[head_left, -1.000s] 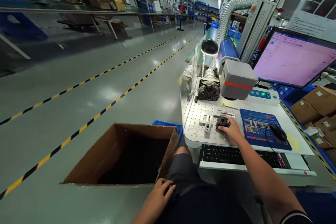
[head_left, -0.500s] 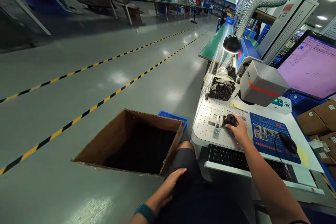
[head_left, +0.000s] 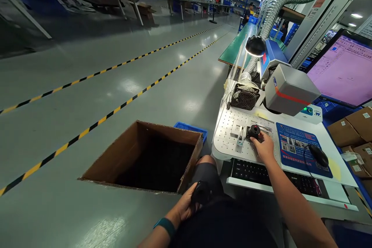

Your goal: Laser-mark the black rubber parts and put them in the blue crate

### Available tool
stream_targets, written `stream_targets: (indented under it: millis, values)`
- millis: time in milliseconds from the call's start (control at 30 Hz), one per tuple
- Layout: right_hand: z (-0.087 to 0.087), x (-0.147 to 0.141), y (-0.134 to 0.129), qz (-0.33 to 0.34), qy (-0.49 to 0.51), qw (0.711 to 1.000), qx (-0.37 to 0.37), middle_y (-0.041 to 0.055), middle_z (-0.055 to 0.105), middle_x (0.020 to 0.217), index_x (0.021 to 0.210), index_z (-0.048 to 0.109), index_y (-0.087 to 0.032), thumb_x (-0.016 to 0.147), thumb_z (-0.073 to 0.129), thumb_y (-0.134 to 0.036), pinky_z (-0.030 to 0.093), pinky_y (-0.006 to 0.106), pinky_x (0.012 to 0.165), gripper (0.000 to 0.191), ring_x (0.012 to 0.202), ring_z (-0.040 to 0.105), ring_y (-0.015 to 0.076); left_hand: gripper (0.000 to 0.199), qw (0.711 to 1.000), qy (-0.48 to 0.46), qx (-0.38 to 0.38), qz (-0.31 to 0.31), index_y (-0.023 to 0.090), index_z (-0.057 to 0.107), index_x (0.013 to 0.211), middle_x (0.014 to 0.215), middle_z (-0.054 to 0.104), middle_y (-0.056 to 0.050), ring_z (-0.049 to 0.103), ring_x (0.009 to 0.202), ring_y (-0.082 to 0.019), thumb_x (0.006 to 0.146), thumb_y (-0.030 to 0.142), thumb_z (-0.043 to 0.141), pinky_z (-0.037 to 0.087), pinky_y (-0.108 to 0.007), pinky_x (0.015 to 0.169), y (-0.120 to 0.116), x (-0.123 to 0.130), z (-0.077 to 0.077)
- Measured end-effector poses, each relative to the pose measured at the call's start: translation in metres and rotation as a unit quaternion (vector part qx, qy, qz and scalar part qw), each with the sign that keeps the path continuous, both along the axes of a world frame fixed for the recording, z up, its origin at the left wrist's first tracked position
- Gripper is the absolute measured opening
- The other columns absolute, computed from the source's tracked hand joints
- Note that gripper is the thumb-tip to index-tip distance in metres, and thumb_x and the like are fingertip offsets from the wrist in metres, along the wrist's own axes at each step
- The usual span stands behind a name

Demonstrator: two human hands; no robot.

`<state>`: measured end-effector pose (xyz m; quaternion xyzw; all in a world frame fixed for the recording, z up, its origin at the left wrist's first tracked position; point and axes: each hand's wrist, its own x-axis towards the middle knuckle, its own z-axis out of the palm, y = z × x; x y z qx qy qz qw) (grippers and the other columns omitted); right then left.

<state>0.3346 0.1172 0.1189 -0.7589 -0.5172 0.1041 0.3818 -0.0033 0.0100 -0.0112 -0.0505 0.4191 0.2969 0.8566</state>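
Observation:
A round black part (head_left: 254, 131) sits against the metal fixture (head_left: 240, 136) on the perforated plate (head_left: 225, 133). My right hand (head_left: 264, 146) has its fingers closed on the right side of that part. Over my lap, my left hand (head_left: 186, 203) holds another black part (head_left: 201, 193), whose outline is partly lost against the dark clothing. An open cardboard box (head_left: 101, 159) with a dark interior stands left of my knee; its contents are too dark to make out.
A grey machine head (head_left: 290, 90) overhangs the plate, with a fan (head_left: 245, 97) to its left. A mouse (head_left: 319, 155), keyboard (head_left: 250, 173) and monitor (head_left: 343, 69) are at the right. Behind the box is a blue bin (head_left: 190, 127).
A black part now shows in my left hand, which lay over my thigh with none visible before. My right hand has shifted slightly and remains at the part by the fixture.

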Motion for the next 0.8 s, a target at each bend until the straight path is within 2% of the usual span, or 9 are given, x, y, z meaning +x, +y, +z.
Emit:
stream_targets:
  millis: [200,400,500,600,700,800]
  values:
    - [-0.007,-0.004,0.005,-0.041,0.028,0.998,0.038,0.0092,0.072,0.101,0.132,0.057,-0.020,0.066,0.077,-0.050,0.045,0.049,0.094,0.075,0.102,0.064,0.0332,0.018,1.000,0.011,0.007,0.011,0.011,0.067,0.083,0.077,0.075,-0.010,0.075,0.075,-0.023,0.090,0.026,0.063,0.061,-0.027,0.065,-0.001,0.001,0.000]
    - [-0.010,-0.005,0.004,-0.044,0.017,0.999,0.022,0.0101,0.072,0.104,0.133,0.056,-0.019,0.068,0.076,-0.047,0.043,0.050,0.096,0.073,0.108,0.061,0.0347,0.018,0.999,0.016,0.035,0.004,0.010,0.068,0.085,0.082,0.076,-0.012,0.075,0.081,-0.026,0.090,0.027,0.064,0.061,-0.029,0.070,-0.004,0.002,-0.002]
    - [-0.009,-0.006,0.002,-0.036,0.015,0.999,0.018,0.0094,0.071,0.104,0.133,0.056,-0.021,0.071,0.073,-0.050,0.042,0.050,0.096,0.071,0.112,0.058,0.0351,0.015,0.999,0.017,0.046,0.001,0.011,0.068,0.087,0.085,0.076,-0.012,0.075,0.086,-0.027,0.090,0.025,0.063,0.061,-0.031,0.073,-0.004,0.002,-0.004]
    - [-0.004,-0.006,0.000,-0.023,0.019,1.000,0.010,0.0097,0.070,0.108,0.134,0.054,-0.022,0.069,0.075,-0.055,0.041,0.051,0.099,0.076,0.117,0.056,0.0363,0.015,0.998,0.033,0.048,0.000,0.011,0.067,0.087,0.085,0.076,-0.011,0.075,0.085,-0.026,0.090,0.024,0.062,0.061,-0.033,0.075,-0.005,0.003,-0.003]
    - [0.002,-0.003,-0.013,-0.019,0.027,0.999,0.010,0.0112,0.068,0.116,0.137,0.051,-0.022,0.068,0.076,-0.057,0.040,0.053,0.102,0.081,0.121,0.054,0.0372,0.012,0.998,0.052,0.047,-0.005,0.013,0.066,0.087,0.086,0.077,-0.010,0.075,0.081,-0.024,0.090,0.023,0.061,0.062,-0.032,0.073,-0.005,0.004,0.002]
    - [0.007,0.002,-0.046,-0.009,0.016,0.999,0.033,0.0120,0.066,0.122,0.137,0.051,-0.021,0.078,0.069,-0.053,0.042,0.051,0.104,0.069,0.120,0.056,0.0339,0.013,0.996,0.061,0.056,-0.017,0.012,0.066,0.091,0.086,0.077,-0.010,0.075,0.079,-0.024,0.091,0.022,0.058,0.061,-0.029,0.067,-0.006,0.004,0.007]
